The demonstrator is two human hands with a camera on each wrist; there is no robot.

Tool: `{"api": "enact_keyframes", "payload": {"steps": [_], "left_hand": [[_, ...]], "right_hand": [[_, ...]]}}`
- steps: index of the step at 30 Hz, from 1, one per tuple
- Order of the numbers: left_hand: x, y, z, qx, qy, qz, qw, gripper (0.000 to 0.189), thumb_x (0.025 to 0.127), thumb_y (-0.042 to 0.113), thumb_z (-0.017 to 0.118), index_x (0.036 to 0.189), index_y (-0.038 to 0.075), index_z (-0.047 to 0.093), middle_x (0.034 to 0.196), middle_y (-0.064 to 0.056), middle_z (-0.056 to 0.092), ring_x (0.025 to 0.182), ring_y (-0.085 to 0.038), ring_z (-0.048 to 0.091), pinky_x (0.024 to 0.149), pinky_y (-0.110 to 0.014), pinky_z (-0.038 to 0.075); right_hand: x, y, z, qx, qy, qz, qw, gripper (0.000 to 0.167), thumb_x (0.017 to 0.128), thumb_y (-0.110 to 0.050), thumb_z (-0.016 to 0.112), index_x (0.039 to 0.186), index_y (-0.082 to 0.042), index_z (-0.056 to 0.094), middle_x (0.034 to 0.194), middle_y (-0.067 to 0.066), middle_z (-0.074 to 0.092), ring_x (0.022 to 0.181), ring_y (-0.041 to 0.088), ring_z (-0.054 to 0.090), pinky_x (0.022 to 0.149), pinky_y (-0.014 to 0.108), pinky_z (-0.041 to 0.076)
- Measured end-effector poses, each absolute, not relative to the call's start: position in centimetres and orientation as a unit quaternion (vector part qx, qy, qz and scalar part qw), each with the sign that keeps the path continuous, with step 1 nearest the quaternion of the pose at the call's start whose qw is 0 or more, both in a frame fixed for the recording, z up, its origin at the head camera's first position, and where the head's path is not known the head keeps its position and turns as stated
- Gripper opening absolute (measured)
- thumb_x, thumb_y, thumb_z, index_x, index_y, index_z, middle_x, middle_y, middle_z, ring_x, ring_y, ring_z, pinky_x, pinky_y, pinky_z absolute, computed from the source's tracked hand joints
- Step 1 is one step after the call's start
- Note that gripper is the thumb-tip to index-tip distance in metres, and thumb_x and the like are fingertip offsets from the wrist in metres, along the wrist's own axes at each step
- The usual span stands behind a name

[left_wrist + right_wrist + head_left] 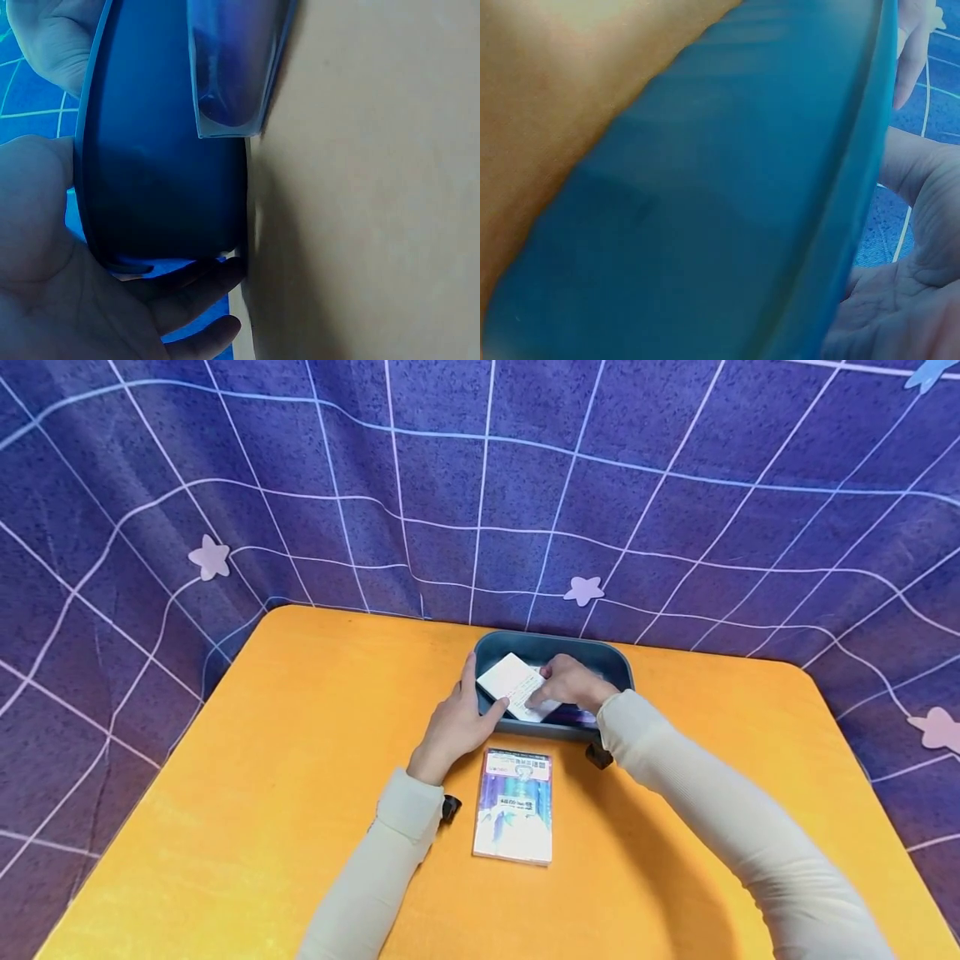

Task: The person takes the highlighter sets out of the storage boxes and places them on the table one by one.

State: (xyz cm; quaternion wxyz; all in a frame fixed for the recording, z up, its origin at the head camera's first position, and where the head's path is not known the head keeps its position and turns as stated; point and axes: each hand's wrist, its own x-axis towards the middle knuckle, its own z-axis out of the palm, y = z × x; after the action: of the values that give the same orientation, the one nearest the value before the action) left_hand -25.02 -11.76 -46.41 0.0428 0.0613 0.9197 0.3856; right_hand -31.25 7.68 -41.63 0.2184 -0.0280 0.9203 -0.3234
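Note:
A dark blue-grey plastic bin (558, 643) stands near the back edge of the table. My left hand (459, 720) holds its left end, fingers along the outer wall and thumb over the front rim. In the left wrist view the fingers (199, 296) bend round the bin's end. My right hand (567, 683) reaches into the bin and pinches a flat white square packet (512, 679) with printed text. The packet lies tilted at the bin's left side. The bin's wall hides the right fingertips in the right wrist view.
A flat, shiny-wrapped pack (513, 839) with purple and teal print and a price label lies on the orange table (337, 760), just in front of the bin. Purple items (573, 717) show inside the bin. A blue grid-patterned curtain (450, 468) hangs behind.

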Motion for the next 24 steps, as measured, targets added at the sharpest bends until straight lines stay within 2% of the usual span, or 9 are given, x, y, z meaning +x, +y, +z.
{"api": "enact_keyframes", "payload": {"steps": [5,9,14,19,24], "left_hand": [[-25.03,-11.65,-46.38,0.061,0.919,0.386,0.042,0.094,0.099,0.051,0.055,0.163,0.019,-0.004,0.165,-0.017,0.031,0.126,-0.045,0.059,0.106,-0.058,0.049],[-25.08,-11.62,-46.44,0.058,0.921,0.384,0.042,0.093,0.099,0.051,0.056,0.163,0.020,-0.004,0.165,-0.017,0.031,0.126,-0.044,0.059,0.106,-0.057,0.048],[-25.11,-11.68,-46.45,0.060,0.920,0.385,0.041,0.093,0.099,0.050,0.056,0.163,0.019,-0.004,0.164,-0.018,0.032,0.127,-0.044,0.058,0.106,-0.057,0.049],[-25.11,-11.75,-46.50,0.063,0.920,0.385,0.038,0.093,0.099,0.049,0.056,0.163,0.018,-0.003,0.164,-0.018,0.032,0.127,-0.044,0.058,0.105,-0.057,0.050],[-25.11,-11.77,-46.46,0.067,0.920,0.385,0.037,0.093,0.100,0.049,0.055,0.163,0.018,-0.005,0.164,-0.019,0.032,0.123,-0.044,0.061,0.101,-0.057,0.051]], "right_hand": [[-31.34,7.86,-41.86,-0.025,0.918,-0.331,0.216,0.036,0.076,-0.016,0.085,0.077,-0.008,0.051,0.075,-0.002,0.045,0.076,0.017,0.043,0.067,0.028,0.036],[-31.39,7.85,-42.03,-0.022,0.918,-0.335,0.210,0.031,0.077,-0.018,0.085,0.084,-0.006,0.057,0.083,0.001,0.051,0.080,0.018,0.047,0.069,0.027,0.040],[-31.44,7.64,-42.22,-0.017,0.908,-0.358,0.215,0.030,0.081,-0.015,0.081,0.102,0.000,0.066,0.095,0.007,0.062,0.083,0.019,0.055,0.071,0.025,0.048],[-31.38,7.24,-42.16,-0.014,0.905,-0.361,0.225,0.042,0.085,-0.016,0.078,0.119,0.003,0.063,0.112,0.013,0.065,0.091,0.021,0.058,0.081,0.029,0.052],[-31.38,7.01,-42.00,-0.005,0.899,-0.372,0.232,0.040,0.088,-0.015,0.075,0.121,0.003,0.063,0.117,0.017,0.067,0.092,0.021,0.062,0.081,0.030,0.055]]}}
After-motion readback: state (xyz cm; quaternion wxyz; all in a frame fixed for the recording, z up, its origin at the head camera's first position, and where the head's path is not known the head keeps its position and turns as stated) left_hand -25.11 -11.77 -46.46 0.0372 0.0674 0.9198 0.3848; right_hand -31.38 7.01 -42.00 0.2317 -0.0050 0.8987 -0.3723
